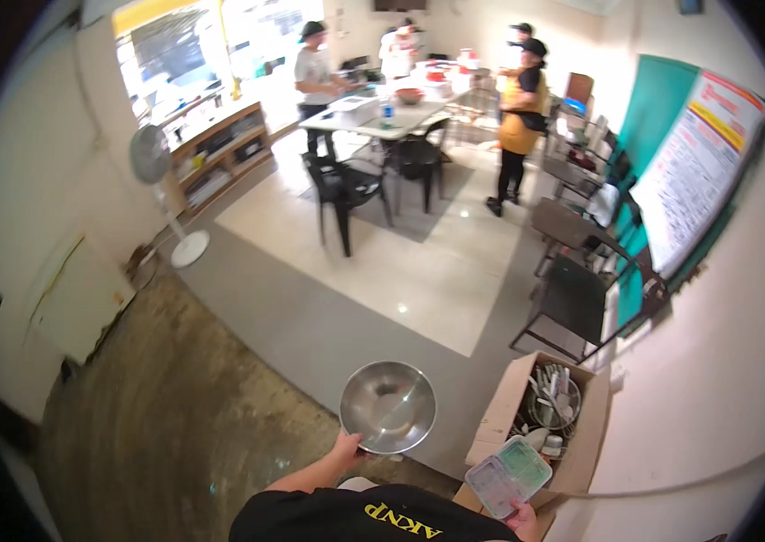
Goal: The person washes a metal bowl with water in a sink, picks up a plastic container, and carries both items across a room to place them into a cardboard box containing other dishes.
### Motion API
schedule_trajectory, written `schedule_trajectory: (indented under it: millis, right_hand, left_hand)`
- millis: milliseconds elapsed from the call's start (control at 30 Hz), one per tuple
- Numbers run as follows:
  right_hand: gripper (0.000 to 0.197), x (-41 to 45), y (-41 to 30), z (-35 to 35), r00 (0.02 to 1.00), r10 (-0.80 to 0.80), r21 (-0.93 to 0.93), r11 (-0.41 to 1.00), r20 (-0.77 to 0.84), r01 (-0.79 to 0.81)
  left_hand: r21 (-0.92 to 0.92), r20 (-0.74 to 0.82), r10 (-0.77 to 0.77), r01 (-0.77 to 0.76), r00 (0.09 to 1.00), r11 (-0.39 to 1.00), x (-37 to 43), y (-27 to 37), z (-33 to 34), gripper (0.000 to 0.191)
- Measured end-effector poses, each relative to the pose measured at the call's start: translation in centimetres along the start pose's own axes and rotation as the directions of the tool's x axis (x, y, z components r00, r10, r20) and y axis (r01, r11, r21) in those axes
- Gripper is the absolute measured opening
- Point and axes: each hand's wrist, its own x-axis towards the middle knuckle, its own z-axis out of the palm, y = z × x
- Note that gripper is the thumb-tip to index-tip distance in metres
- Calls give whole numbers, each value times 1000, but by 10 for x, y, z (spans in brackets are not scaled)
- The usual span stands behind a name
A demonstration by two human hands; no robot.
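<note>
A round stainless steel bowl [388, 406] is held out in front of me by its near left rim, in my left hand [347, 448]. Nothing shows inside the bowl. At the lower right, my right hand [522, 520] grips the near edge of a shallow clear plastic container [508, 477] with a greenish half and a purplish half. Just beyond that container stands an open cardboard box [594, 433] holding a metal wire basket or pot [577, 400] with several light-coloured utensils, and other kitchen items.
Chairs [569, 305] line the right wall. A standing fan [190, 248] is at the left, near a wooden shelf [219, 159]. Black plastic chairs [348, 186] stand by a long white table [348, 129] with several people around it. The floor changes from rough brown to smooth grey ahead.
</note>
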Motion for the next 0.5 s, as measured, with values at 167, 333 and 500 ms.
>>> schedule_trajectory:
  millis: [167, 333, 500]
  right_hand:
    - [55, 35, 11, 32, 994, 94, -284, 956, 52, -76]
    - [46, 49, 44, 139, 989, 126, -654, 755, 79, -44]
    - [44, 77, 97, 253, 942, 281, -823, 568, 184, -8]
  left_hand:
    - [-118, -144, 13, -30, 989, 993, -25, 3, -87, 31]
    - [-191, -354, 104, -181, 929, 965, -86, 23, -177, 27]
    - [-325, -606, 49, -304, 794, 896, -146, 6, -288, 24]
